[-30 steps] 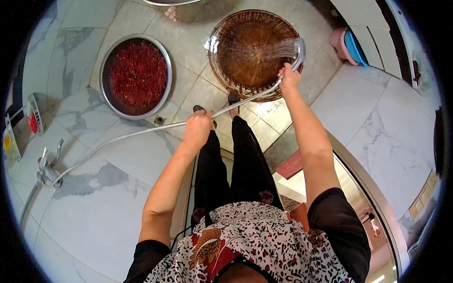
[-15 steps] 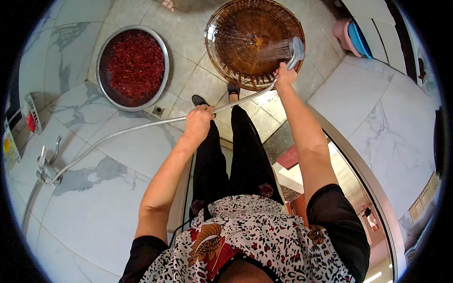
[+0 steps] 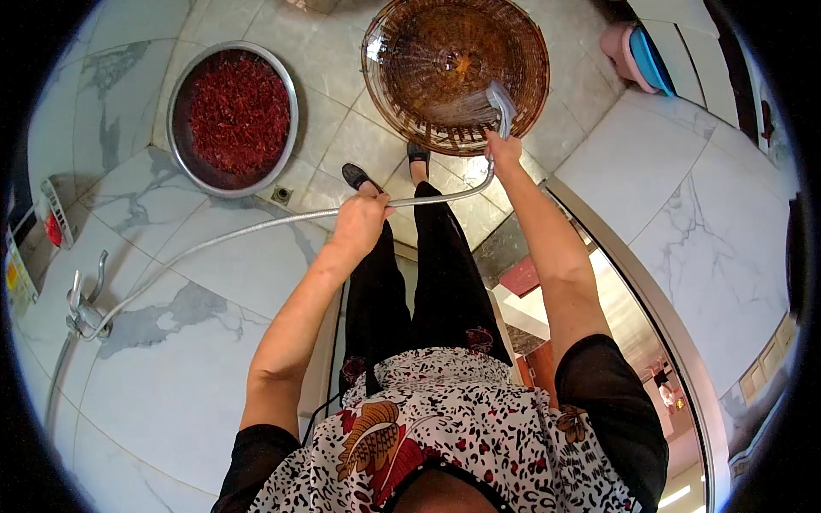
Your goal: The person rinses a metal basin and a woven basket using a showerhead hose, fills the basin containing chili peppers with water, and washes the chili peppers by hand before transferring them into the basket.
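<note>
My right hand [image 3: 504, 150] grips the handle of a shower head [image 3: 503, 104], which sprays water to the left over a large round woven basket [image 3: 534, 64] on the tiled floor. My left hand [image 3: 362, 218] is closed around the metal hose [image 3: 256, 227], which sags between my two hands and runs left to a wall tap [image 3: 86, 311]. A metal basin [image 3: 292, 120] at the upper left holds a heap of red pieces [image 3: 239, 111]; neither hand touches it.
Pink and blue basins [image 3: 623, 56] stand at the upper right. A floor drain [image 3: 281, 194] lies below the metal basin. A door frame [image 3: 633, 265] curves along the lower right. My feet stand between the metal basin and the woven basket.
My right hand has moved the shower head left and toward the near rim of the basket, tilting it. The hose between my hands hangs slacker. My left hand keeps its hold.
</note>
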### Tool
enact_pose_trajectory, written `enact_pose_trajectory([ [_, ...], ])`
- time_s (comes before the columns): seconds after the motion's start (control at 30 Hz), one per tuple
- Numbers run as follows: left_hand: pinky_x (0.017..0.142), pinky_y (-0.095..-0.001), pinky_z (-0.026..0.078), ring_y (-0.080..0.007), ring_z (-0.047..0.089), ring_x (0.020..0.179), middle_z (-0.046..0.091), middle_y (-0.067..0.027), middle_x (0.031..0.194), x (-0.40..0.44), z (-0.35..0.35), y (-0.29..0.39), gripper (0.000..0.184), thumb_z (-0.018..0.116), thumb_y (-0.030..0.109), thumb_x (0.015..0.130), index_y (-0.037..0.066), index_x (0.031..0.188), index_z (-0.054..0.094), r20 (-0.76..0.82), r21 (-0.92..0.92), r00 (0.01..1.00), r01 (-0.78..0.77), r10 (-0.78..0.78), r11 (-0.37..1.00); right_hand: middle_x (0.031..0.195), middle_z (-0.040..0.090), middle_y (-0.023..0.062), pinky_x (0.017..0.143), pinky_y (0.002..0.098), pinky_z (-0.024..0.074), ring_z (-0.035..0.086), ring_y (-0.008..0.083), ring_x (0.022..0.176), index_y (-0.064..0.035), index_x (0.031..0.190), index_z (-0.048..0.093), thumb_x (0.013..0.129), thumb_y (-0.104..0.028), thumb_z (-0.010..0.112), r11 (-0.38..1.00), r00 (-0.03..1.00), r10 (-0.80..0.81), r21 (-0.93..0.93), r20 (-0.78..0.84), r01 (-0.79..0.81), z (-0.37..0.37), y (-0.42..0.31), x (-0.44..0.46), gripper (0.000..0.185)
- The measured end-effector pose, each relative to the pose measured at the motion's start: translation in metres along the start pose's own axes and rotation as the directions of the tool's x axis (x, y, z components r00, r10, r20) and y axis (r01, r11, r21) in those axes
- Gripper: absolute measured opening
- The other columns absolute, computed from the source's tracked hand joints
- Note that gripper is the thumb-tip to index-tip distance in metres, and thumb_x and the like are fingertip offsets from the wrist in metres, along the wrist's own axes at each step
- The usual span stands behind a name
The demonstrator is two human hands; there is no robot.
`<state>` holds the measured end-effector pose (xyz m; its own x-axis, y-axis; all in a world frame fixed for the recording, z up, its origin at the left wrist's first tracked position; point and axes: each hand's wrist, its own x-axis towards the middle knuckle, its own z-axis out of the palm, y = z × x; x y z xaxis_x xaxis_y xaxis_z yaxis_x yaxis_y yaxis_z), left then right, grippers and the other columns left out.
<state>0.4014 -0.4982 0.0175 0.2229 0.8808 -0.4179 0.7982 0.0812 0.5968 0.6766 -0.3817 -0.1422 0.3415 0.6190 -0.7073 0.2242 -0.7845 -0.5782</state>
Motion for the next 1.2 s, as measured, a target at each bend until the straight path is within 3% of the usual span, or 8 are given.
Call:
enact_pose_trajectory([
  [0.07, 0.061, -0.0398, 0.044, -0.0329, 0.054, 0.068, 0.054, -0.0159, 0.07, 0.0, 0.007, 0.003, 0.017, 0.06, 0.013, 0.072, 0.0, 0.083, 0.057, 0.027, 0.012, 1.0, 0.006, -0.006, 1.0, 0.047, 0.05, 0.0087, 0.033, 0.0297, 0.0356, 0.046, 0.0158, 0.037, -0.0005, 0.055, 0.048, 0.068, -0.01, 0.059, 0.998, 0.998, 0.028, 0.049, -0.061, -0.025, -0.007, 0.021, 0.016, 0.019],
  [0.13, 0.061, -0.0397, 0.045, -0.0325, 0.054, 0.069, 0.053, -0.0161, 0.07, 0.002, 0.011, 0.009, 0.017, 0.061, 0.011, 0.071, 0.0, 0.083, 0.056, 0.06, -0.016, 0.998, 0.001, 0.0, 1.0, 0.058, 0.057, 0.0173, 0.043, 0.0355, 0.0457, 0.057, 0.0233, 0.045, 0.0071, 0.065, 0.055, 0.062, -0.022, 0.066, 0.945, 0.958, -0.05, -0.324, -0.283, -0.046, -0.012, 0.025, 0.026, 0.031],
  [0.27, 0.061, -0.0396, 0.045, -0.032, 0.054, 0.069, 0.053, -0.016, 0.07, 0.009, 0.01, 0.023, 0.016, 0.06, 0.01, 0.071, -0.001, 0.083, 0.056, 0.031, -0.028, 0.999, -0.037, 0.038, 0.999, 0.068, 0.06, 0.0196, 0.049, 0.0373, 0.048, 0.061, 0.0291, 0.055, 0.0079, 0.072, 0.057, 0.063, -0.024, 0.065, 0.935, 0.891, 0.164, -0.223, -0.423, -0.278, -0.034, -0.024, -0.001, 0.034],
  [0.33, 0.061, -0.0396, 0.045, -0.0319, 0.054, 0.07, 0.054, -0.0153, 0.072, 0.014, 0.006, 0.031, 0.015, 0.06, 0.008, 0.072, 0.0, 0.084, 0.057, -0.028, -0.041, 0.998, -0.056, 0.055, 0.998, 0.054, 0.056, 0.014, 0.042, 0.0367, 0.0419, 0.054, 0.0201, 0.044, 0.0083, 0.062, 0.056, 0.066, -0.022, 0.067, 0.956, 0.851, 0.098, -0.189, -0.516, -0.225, -0.041, -0.001, 0.026, 0.033],
  [0.5, 0.061, -0.0394, 0.045, -0.0316, 0.055, 0.071, 0.055, -0.0144, 0.076, 0.029, -0.007, 0.044, 0.018, 0.059, 0.009, 0.073, 0.0, 0.088, 0.058, -0.043, -0.004, 0.996, -0.072, 0.072, 0.997, 0.069, 0.059, 0.021, 0.057, 0.039, 0.0446, 0.059, 0.0319, 0.063, 0.0108, 0.069, 0.055, 0.07, -0.024, 0.066, 0.931, 0.739, -0.106, -0.328, -0.665, -0.162, -0.046, -0.05, 0.008, 0.036],
  [0.63, 0.061, -0.0391, 0.044, -0.0315, 0.054, 0.071, 0.055, -0.014, 0.076, 0.035, -0.025, 0.044, 0.02, 0.058, 0.01, 0.074, 0.002, 0.092, 0.059, -0.083, -0.041, 0.996, -0.036, 0.032, 0.999, 0.081, 0.058, 0.0288, 0.066, 0.0435, 0.0445, 0.058, 0.0386, 0.077, 0.0115, 0.081, 0.055, 0.074, -0.032, 0.062, 0.974, 0.752, -0.091, -0.217, -0.653, -0.071, -0.044, -0.11, -0.03, 0.045],
  [0.9, 0.061, -0.0396, 0.044, -0.0319, 0.054, 0.07, 0.054, -0.0149, 0.072, 0.039, -0.031, 0.032, 0.018, 0.057, 0.009, 0.074, 0.0, 0.089, 0.058, -0.108, -0.031, 0.993, -0.057, 0.053, 0.998, 0.07, 0.055, 0.0231, 0.06, 0.0427, 0.0423, 0.055, 0.0379, 0.065, 0.0054, 0.085, 0.046, 0.082, -0.03, 0.052, 0.803, 0.579, -0.595, -0.388, -0.558, 0.452, -0.037, -0.132, -0.041, 0.036],
  [1.2, 0.062, -0.041, 0.044, -0.0368, 0.055, 0.069, 0.057, -0.0207, 0.077, 0.051, -0.015, 0.009, 0.02, 0.057, 0.009, 0.076, -0.001, 0.093, 0.06, -0.078, -0.01, 0.996, -0.039, 0.038, 0.999, 0.075, 0.052, 0.0195, 0.056, 0.0445, 0.0423, 0.053, 0.0393, 0.066, -0.0014, 0.09, 0.045, 0.075, -0.015, 0.058, 0.629, 0.557, -0.773, -0.489, -0.305, 0.605, 0.011, -0.139, -0.032, 0.024],
])
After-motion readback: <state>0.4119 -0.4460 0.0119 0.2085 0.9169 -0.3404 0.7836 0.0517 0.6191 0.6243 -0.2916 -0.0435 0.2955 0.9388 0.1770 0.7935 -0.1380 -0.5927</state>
